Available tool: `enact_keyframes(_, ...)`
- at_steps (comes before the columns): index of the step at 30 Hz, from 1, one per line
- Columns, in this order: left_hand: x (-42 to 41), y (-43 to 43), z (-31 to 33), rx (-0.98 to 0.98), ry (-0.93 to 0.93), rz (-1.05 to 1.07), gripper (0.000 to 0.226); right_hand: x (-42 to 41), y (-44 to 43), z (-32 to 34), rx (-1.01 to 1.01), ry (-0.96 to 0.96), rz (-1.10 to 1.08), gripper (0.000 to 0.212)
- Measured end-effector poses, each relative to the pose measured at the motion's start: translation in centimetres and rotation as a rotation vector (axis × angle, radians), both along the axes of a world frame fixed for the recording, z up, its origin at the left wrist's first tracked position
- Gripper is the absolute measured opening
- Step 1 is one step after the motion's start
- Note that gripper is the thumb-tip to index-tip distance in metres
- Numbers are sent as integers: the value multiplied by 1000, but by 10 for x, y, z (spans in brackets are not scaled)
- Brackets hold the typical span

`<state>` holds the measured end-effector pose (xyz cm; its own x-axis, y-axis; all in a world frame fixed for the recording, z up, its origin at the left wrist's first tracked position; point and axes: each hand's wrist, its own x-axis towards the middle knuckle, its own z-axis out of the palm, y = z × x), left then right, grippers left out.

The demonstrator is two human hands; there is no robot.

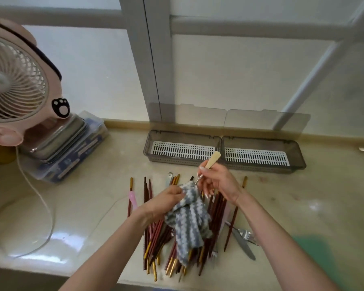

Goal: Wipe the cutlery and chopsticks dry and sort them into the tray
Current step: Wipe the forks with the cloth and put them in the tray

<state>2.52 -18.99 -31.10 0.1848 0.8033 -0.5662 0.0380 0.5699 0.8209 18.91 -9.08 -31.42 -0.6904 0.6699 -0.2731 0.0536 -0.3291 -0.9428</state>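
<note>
Cream-handled utensil (213, 159) held above the table (303, 196)
Right grip (221, 181) pinches its handle; left grip (166, 203) bunches a blue-white striped cloth (187, 219) round its metal end, over dark gold-tipped chopsticks (153, 238), near the tray (147, 143).

No word, brand or number can be read. The nearest thing to a sign is a black-and-white paw-print badge (60, 108) on the pink fan (15, 80) at far left (a picture, not lettering). Pale label strips (88, 147) on the blue box (72, 166) beneath the fan carry print too blurred to read.
</note>
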Motion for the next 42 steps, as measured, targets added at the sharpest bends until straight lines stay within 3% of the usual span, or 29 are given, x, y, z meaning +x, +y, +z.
enact_keyframes(6, 7, -5, -4, 14, -3, 99, 18, -5, 9, 7, 98, -14, -99, 20)
enact_keyframes(11, -9, -7, 4, 25, 46, 116, 26, -13, 8, 7, 119, -16, -305, 21)
enact_keyframes(16, -26, -17, 5, 62, 35, 419, 29, -6, 21, 21, 108, 56, -667, 20)
enact_keyframes(19, -22, -15, 4, 36, -110, 578, 27, -3, 19, 34, -3, 165, -593, 19)
enact_keyframes(22, -3, 2, 7, 32, -319, 607, 25, -20, -5, 28, -163, 248, -496, 21)
enact_keyframes(26, 21, 25, 16, 100, -424, 776, 21, -36, -37, 9, -260, 231, -555, 19)
enact_keyframes(32, 10, 37, 9, 39, -429, 1031, 17, -17, -47, 2, -299, 278, -489, 28)
enact_keyframes(36, 0, 38, 11, 56, -361, 999, 19, -5, -50, 5, -297, 284, -368, 27)
enact_keyframes(42, 19, 26, 8, 47, -300, 904, 26, -21, -54, 5, -217, 204, -422, 24)
